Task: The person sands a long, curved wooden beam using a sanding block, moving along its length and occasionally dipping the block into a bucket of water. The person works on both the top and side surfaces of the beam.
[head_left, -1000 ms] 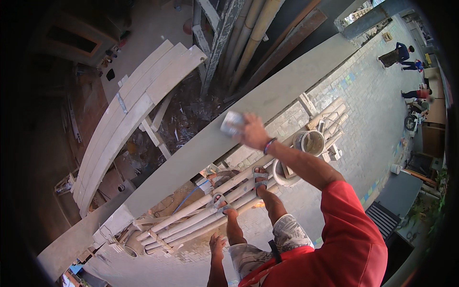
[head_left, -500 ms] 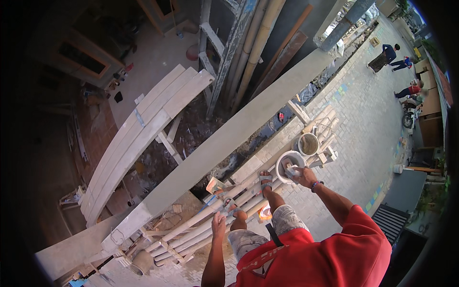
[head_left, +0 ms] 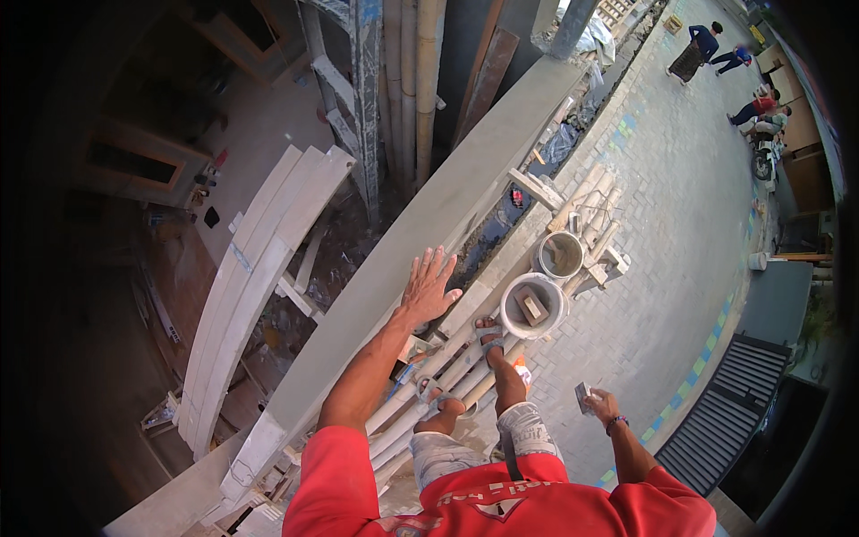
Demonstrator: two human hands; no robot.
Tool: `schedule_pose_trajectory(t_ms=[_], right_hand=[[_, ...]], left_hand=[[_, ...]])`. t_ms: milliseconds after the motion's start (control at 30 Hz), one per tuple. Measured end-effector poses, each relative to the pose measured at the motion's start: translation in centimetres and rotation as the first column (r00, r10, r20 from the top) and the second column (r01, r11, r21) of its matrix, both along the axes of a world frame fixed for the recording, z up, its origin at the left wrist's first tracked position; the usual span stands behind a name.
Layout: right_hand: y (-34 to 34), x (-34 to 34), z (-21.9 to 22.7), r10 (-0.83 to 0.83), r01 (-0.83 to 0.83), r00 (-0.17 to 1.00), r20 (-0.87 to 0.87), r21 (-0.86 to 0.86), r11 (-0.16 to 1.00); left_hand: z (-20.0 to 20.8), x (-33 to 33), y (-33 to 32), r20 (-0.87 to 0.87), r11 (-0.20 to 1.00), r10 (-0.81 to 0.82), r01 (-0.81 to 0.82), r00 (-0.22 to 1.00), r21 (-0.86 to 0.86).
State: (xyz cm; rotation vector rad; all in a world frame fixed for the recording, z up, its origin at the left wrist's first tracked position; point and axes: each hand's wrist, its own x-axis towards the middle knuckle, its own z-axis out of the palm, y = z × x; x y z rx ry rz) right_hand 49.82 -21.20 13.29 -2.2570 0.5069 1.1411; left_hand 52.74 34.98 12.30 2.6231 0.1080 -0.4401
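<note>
My left hand (head_left: pixel 429 285) is open with fingers spread, over the smooth grey top of a long plastered wall (head_left: pixel 483 183); whether it touches the surface I cannot tell. Out to my right, my right hand (head_left: pixel 603 405) grips a small grey block-like thing (head_left: pixel 583 395), whose exact kind is unclear. Between the hands stands a whitish bucket (head_left: pixel 508 329) with a wooden float (head_left: pixel 533 307) lying inside. Just beyond it is a second, smaller bucket (head_left: pixel 561 255).
I stand on several bamboo poles (head_left: pixel 461 358) beside the wall. A narrow ditch (head_left: pixel 490 234) runs along its base. Curved pale boards (head_left: pixel 246 268) lean at left, near upright bamboo poles (head_left: pixel 429 80). Several people (head_left: pixel 701 45) and a motorcycle (head_left: pixel 763 157) are down the paved lane (head_left: pixel 680 242).
My right hand has left the bucket and swung right and back, carrying the grey block-like thing. My left hand has reached forward over the wall top. The view has shifted slightly.
</note>
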Motion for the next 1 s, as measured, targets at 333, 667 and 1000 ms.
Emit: schedule_pose_trajectory(t_ms=[333, 667, 1000], right_hand=[[-4.6, -5.0, -1.8, -0.243, 0.241, 0.959, -0.146, -0.028, 0.97], [0.6, 8.5, -3.7, 0.057, -0.066, 0.996, 0.069, 0.138, 0.988], [39.5, 47.9, 4.2, 0.528, -0.83, 0.476, 0.703, 0.163, 0.533]], left_hand=[[-8.1, 20.7, 3.5, 0.128, 0.959, -0.143, 0.105, 0.981, 0.265], [-10.5, 29.3, 3.9, 0.268, 0.939, -0.235, 0.147, 0.934, 0.311], [-11.5, 28.3, 4.0, 0.326, 0.97, -0.172, 0.103, 0.93, 0.22]])
